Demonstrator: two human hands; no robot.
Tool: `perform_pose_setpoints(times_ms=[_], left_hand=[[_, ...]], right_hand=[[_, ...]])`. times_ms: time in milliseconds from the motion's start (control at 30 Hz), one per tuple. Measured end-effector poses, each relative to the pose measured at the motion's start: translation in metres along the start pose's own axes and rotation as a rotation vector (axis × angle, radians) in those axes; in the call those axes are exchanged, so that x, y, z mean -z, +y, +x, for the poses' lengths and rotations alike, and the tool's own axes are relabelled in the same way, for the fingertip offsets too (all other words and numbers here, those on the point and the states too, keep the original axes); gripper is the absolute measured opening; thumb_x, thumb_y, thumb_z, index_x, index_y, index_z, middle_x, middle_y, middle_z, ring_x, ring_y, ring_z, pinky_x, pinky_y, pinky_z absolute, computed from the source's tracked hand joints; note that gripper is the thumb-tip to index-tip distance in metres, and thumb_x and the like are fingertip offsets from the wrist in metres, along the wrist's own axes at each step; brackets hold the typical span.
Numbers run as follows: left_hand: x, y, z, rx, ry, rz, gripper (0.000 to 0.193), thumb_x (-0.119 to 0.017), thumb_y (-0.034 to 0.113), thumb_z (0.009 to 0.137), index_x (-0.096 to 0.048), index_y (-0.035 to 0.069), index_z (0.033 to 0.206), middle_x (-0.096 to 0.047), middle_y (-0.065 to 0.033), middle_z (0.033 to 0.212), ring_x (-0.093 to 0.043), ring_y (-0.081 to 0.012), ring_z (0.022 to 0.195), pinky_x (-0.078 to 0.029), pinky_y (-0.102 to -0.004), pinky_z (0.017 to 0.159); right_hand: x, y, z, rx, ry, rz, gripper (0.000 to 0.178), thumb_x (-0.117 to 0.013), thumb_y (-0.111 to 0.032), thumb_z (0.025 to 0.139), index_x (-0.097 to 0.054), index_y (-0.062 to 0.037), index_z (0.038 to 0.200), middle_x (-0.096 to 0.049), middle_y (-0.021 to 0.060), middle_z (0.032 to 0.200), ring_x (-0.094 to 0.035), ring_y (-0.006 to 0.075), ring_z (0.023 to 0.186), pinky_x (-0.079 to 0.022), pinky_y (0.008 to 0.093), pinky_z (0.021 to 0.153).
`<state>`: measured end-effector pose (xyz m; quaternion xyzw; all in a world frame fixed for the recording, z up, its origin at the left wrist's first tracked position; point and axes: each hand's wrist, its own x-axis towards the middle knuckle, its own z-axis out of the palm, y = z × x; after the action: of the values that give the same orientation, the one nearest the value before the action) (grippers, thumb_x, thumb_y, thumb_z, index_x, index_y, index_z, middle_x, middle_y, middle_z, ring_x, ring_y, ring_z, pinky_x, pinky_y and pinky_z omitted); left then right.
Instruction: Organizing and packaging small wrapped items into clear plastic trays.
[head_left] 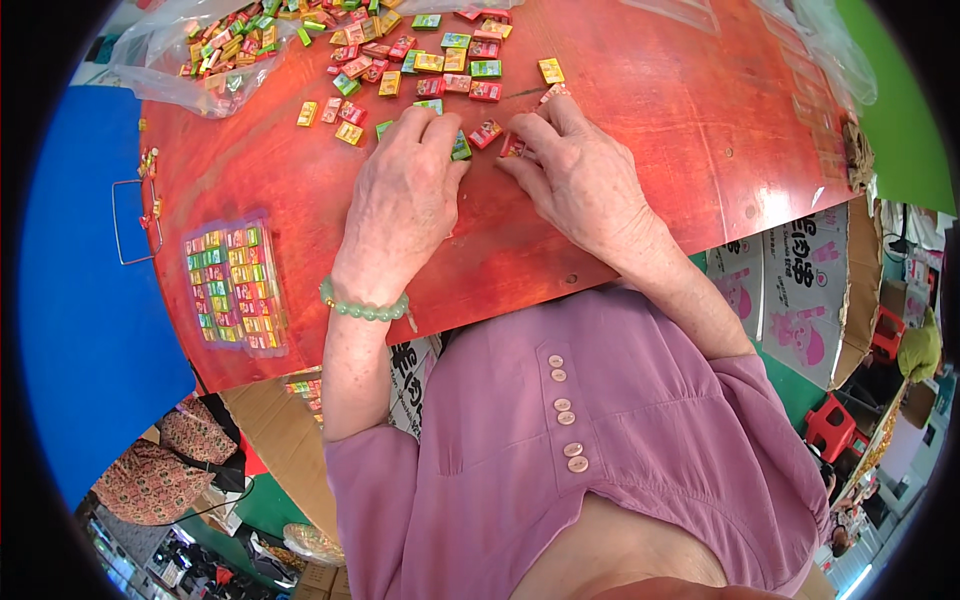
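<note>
Head view shows us both bare hands over a red worktop [690, 130], set side by side with a narrow gap between them. We see the left hand [408, 180] partly closed, its fingers curled down and its thumb drawn in near the fingertips; a green box [460, 147] shows between thumb and forefinger, though we cannot tell whether it is gripped or merely touched. Our right hand [572, 175] is likewise half closed, with a red box [514, 147] showing between its thumb and forefinger, and again we cannot tell how firm the hold is. Another red box [486, 133] lies in the gap between the hands. Beyond them we have a loose scatter of small yellow, green, red and pink boxes [455, 60], some touching, some apart, reaching back to a clear plastic bag [135, 70] with more of them at the far left. To our left, near the worktop's edge, lies a clear tray [281, 318] filled with rows of similar boxes. We wear a green bead bracelet [365, 308] on the left wrist.
</note>
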<state>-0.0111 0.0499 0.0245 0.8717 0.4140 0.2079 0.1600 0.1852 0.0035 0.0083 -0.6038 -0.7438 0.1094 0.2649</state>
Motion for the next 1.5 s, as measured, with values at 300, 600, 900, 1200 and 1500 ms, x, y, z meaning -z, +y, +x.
perform_pose_setpoints(times_ms=[300,600,900,1200,1500], left_hand=[[-0.004,-0.001,0.007,-0.070,-0.011,0.033,0.034,-0.076,0.010,0.086,-0.069,0.005,0.118,-0.060,-0.0115,0.106,-0.064,-0.0324,0.100,-0.056,-0.0445,0.082],[-0.016,0.013,0.009,-0.039,0.091,0.065,0.033,-0.076,0.012,0.087,-0.069,0.006,0.119,-0.060,-0.0118,0.104,-0.064,-0.0315,0.098,-0.057,-0.0424,0.079],[-0.028,0.017,0.014,-0.083,0.089,0.109,0.032,-0.075,0.014,0.089,-0.070,0.007,0.120,-0.062,-0.0095,0.105,-0.065,-0.0295,0.096,-0.055,-0.0421,0.079],[-0.032,0.018,0.014,-0.094,0.161,0.119,0.023,-0.079,0.015,0.084,-0.068,0.004,0.101,-0.061,-0.0087,0.101,-0.063,-0.0273,0.091,-0.057,-0.0394,0.076],[-0.031,0.019,0.026,-0.066,0.188,0.074,0.020,-0.078,0.016,0.085,-0.067,0.005,0.096,-0.060,-0.0100,0.099,-0.065,-0.0284,0.091,-0.058,-0.0413,0.073]], right_hand=[[0.025,0.018,-0.019,-0.024,-0.050,0.050,0.028,-0.076,-0.013,0.090,-0.067,-0.0033,0.115,-0.060,0.0132,0.103,-0.068,0.0332,0.089,-0.056,0.0426,0.075],[0.031,0.050,0.005,-0.124,0.023,-0.068,0.034,-0.077,-0.022,0.092,-0.067,-0.0049,0.120,-0.062,0.0123,0.101,-0.069,0.0322,0.087,-0.057,0.0407,0.075],[0.015,0.038,0.020,-0.124,0.064,-0.290,0.037,-0.074,-0.040,0.094,-0.067,-0.0109,0.115,-0.060,0.0099,0.097,-0.070,0.0331,0.081,-0.057,0.0456,0.066],[0.025,0.062,0.025,-0.084,0.076,-0.321,0.027,-0.070,-0.037,0.096,-0.068,-0.0150,0.112,-0.061,0.0089,0.097,-0.069,0.0328,0.084,-0.057,0.0449,0.070],[0.041,0.100,0.054,0.068,0.017,-0.250,0.030,-0.069,-0.035,0.098,-0.067,-0.0118,0.116,-0.059,0.0136,0.100,-0.065,0.0396,0.086,-0.053,0.0475,0.071]])
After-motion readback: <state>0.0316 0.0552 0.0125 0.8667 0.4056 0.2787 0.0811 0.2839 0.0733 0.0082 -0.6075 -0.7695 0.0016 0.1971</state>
